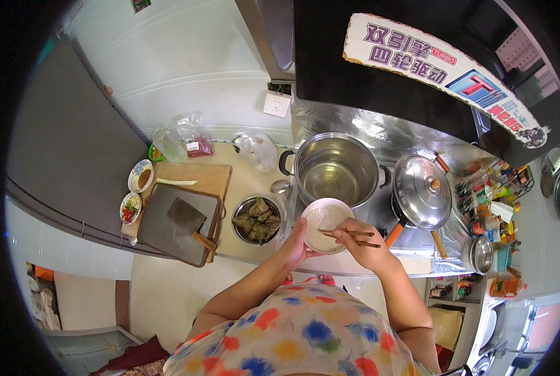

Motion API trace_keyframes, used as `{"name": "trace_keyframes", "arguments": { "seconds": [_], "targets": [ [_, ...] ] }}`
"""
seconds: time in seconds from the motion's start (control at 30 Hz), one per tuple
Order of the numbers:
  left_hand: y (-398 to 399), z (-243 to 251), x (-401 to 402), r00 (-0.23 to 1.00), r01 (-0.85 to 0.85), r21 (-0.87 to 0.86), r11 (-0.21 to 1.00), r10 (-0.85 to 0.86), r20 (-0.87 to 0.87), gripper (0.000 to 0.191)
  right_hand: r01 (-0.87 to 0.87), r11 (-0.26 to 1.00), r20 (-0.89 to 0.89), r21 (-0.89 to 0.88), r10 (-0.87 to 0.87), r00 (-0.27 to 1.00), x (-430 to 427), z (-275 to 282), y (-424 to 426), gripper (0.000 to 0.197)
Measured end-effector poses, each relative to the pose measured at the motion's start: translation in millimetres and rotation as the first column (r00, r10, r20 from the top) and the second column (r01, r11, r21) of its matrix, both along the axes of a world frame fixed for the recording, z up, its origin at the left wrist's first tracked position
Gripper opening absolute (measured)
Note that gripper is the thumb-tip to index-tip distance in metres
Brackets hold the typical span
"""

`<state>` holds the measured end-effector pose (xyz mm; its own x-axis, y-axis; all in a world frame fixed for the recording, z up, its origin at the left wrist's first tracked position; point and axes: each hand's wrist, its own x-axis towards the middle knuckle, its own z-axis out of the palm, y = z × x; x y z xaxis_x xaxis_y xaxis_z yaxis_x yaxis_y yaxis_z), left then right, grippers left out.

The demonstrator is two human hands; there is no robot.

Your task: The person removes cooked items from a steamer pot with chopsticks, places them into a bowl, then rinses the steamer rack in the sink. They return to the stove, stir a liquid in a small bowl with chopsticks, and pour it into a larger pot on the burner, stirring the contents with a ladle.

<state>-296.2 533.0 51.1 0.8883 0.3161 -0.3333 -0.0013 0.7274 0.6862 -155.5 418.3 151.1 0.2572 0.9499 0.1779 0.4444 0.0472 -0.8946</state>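
Observation:
My left hand (299, 242) grips the side of a white bowl (327, 216) that holds a pale, whitish content. In my right hand (362, 246) is a pair of wooden chopsticks (367, 238), their tips dipping into the bowl. Just beyond the bowl stands a large two-handled stainless steel pot (335, 169), uncovered, with what looks like clear liquid low inside. To the left of my left hand, a metal bowl (237, 230) is filled with several leaf-wrapped zongzi (257, 220).
A cleaver (186, 217) lies on a dark cutting board (155, 230) at left, near a scallion stalk (176, 182) and two small bowls with sauce (144, 179) and chopped seasonings (130, 209). A lidded wok (423, 192) sits right of the pot. Condiment bottles (484, 225) crowd the far right.

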Motion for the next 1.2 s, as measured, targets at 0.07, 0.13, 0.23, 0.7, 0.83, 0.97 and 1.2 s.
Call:
{"name": "trace_keyframes", "arguments": {
  "seconds": [0.07, 0.13, 0.23, 0.7, 0.83, 0.97, 1.2],
  "targets": [
    [10, -1, -4, 0.994, 0.095, 0.026, 0.995, -0.097, 0.050, 0.064, -0.014, 0.999, -0.024, -0.037, 0.013, 1.000, -5, 6, -1, 0.010],
    [18, -9, -8, 0.994, 0.108, 0.009, 0.994, -0.108, 0.024, 0.065, 0.124, 0.988, 0.034, -0.091, -0.122, 0.992, -8, 9, -5, 0.012],
    [24, -11, -13, 0.993, 0.120, -0.007, 0.993, -0.120, 0.006, 0.065, 0.239, 0.971, 0.247, -0.027, -0.225, 0.943, -9, 20, -5, 0.014],
    [18, 8, -22, 0.990, 0.110, -0.026, 0.994, -0.107, 0.087, 0.076, 0.020, 0.986, 0.062, -0.168, -0.009, 0.998, -29, 21, -11, 0.009],
    [14, 7, -22, 0.993, 0.094, 0.007, 0.996, -0.094, 0.066, 0.078, 0.073, 0.989, 0.083, -0.129, -0.063, 0.995, -15, 23, -18, 0.011],
    [9, -2, -20, 0.994, 0.085, 0.009, 0.996, -0.085, 0.064, 0.075, 0.173, 0.984, 0.210, -0.035, -0.162, 0.964, -3, 12, -13, 0.011],
    [10, 5, -10, 0.996, 0.083, 0.011, 0.996, -0.084, 0.030, 0.069, 0.040, 0.999, 0.045, -0.015, -0.040, 0.998, -9, 10, -5, 0.011]
  ]
}}
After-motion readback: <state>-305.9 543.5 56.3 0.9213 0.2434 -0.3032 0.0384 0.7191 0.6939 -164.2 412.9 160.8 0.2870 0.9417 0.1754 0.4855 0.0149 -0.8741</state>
